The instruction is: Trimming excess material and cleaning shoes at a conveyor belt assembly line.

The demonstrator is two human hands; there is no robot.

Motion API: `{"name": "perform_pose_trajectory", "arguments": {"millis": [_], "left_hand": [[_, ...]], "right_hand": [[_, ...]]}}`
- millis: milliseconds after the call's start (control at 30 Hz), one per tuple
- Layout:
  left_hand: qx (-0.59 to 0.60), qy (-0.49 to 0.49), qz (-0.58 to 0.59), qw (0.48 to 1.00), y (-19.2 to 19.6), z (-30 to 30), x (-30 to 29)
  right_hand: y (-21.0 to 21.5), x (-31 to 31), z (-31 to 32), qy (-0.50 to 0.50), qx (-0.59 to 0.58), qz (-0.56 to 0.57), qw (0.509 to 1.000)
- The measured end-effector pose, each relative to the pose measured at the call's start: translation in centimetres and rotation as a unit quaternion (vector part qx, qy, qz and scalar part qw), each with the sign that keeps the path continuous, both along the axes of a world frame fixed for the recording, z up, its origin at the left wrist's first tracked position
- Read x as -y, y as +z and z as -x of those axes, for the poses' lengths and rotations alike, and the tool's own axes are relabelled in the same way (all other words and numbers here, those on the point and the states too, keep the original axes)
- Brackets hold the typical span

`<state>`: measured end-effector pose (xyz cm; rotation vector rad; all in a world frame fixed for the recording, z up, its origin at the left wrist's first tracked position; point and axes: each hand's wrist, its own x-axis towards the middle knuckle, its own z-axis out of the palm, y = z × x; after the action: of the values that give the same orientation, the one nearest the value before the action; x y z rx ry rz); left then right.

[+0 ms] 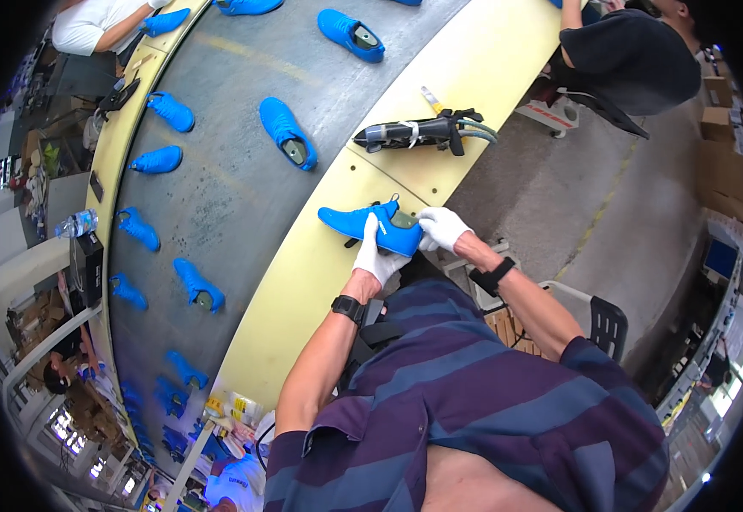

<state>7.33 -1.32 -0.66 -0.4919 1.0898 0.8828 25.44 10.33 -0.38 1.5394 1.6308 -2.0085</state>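
Observation:
A blue sneaker [350, 223] with a dark greenish insole is held over the cream table edge, its toe pointing left. My left hand [375, 259], in a white glove, grips it by the side near the middle, thumb up along the upper. My right hand [443, 229], also gloved in white, has its fingers bent and pressed at the heel collar. Whether those fingers pinch the collar itself or something small there is hard to make out. A dark object under the shoe is mostly hidden.
Beyond the shoe lies a black hand-held tool [410, 133] with hoses. A grey conveyor belt [226, 154] carries several blue shoes, among them a blue shoe [286, 130] close by. One co-worker [632, 64] sits at the upper right, another [90, 30] at the upper left. A chair [608, 327] stands right.

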Motion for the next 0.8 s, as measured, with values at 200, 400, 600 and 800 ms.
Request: {"name": "perform_pose_trajectory", "arguments": {"millis": [200, 400, 600, 800], "left_hand": [[0.054, 0.057, -0.087, 0.993, 5.0, 2.0, 0.1], [0.063, 0.136, -0.072, 0.986, 9.1, 5.1, 1.4], [0.076, 0.235, -0.073, 0.966, 9.8, 7.2, 3.2], [0.054, 0.190, -0.124, 0.972, 7.9, 11.4, 8.3]], "right_hand": [[6.8, -1.5, 2.6, 0.039, -0.096, 0.035, 0.994], [12.4, -0.9, 7.5, 0.104, -0.116, 0.041, 0.987], [13.3, 3.5, 13.7, 0.259, -0.002, -0.249, 0.933], [13.9, 6.6, 18.8, 0.245, -0.021, -0.142, 0.959]]}}
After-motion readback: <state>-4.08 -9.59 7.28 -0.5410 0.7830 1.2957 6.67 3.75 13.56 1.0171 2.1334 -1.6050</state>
